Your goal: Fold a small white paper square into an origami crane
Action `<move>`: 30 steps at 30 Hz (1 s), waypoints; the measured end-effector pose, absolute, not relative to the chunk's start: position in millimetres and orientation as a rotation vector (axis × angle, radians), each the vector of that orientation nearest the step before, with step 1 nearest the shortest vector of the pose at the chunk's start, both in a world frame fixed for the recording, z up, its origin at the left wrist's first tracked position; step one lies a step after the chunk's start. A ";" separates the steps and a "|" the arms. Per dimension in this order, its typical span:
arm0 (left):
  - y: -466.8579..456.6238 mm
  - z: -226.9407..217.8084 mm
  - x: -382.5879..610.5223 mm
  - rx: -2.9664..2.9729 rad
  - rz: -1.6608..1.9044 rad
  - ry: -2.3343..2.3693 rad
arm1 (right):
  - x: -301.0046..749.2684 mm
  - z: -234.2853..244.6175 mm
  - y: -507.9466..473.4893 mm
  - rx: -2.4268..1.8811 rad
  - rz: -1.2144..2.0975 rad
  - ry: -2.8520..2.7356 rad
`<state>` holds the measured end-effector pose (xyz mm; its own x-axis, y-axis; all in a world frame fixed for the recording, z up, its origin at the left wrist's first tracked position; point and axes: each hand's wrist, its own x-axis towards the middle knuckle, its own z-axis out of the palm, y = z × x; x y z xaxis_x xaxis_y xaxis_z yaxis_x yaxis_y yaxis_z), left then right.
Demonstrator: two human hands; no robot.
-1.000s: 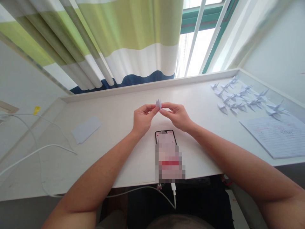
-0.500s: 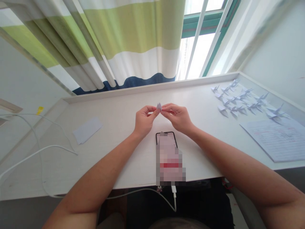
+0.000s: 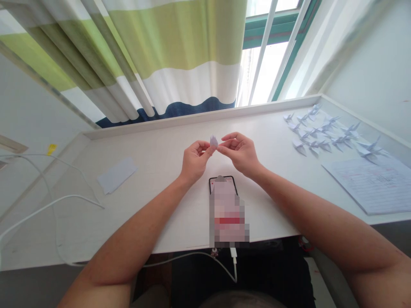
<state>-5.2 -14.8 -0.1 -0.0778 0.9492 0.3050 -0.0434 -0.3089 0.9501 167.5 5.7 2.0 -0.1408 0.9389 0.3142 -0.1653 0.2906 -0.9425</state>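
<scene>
A small piece of folded white paper point(image 3: 213, 140) stands up between my hands above the middle of the desk. My left hand point(image 3: 195, 159) pinches it from the left, the thumb lying across its lower part. From the other side, my right hand point(image 3: 241, 152) reaches the paper's lower right edge with its thumb tip, and its index finger is lifted a little away. Part of the paper is hidden by the fingertips. Just below the hands lies a phone point(image 3: 236, 188), its screen mostly blurred out.
Several folded paper cranes point(image 3: 340, 141) stand at the right of the white desk point(image 3: 160, 205). In front of them lies a lined, written sheet point(image 3: 369, 184). White paper slips point(image 3: 117, 175) rest at the left, near a white cable point(image 3: 77, 196). A curtain point(image 3: 180, 42) hangs behind.
My right index finger has lifted away from the paper, and the right hand has opened slightly. The folded paper shows a broader face. My left hand is nearly still.
</scene>
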 end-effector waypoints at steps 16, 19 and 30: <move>-16.5 -2.3 -7.3 1.291 1.387 1.020 | 176.7 -9.4 18.3 -0.824 1.219 -1.433; -16.9 -1.0 -7.6 1.280 1.359 1.027 | 177.4 -7.2 17.2 -0.823 1.077 -1.521; -20.1 2.4 -7.1 1.348 1.303 1.072 | 186.3 1.4 15.5 -0.765 0.452 -1.834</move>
<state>-7.1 -20.1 2.4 0.0507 0.9837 0.1727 -0.0197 -0.1719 0.9849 186.3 15.5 1.4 -0.2461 0.6882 0.6825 0.2919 0.7241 -0.6249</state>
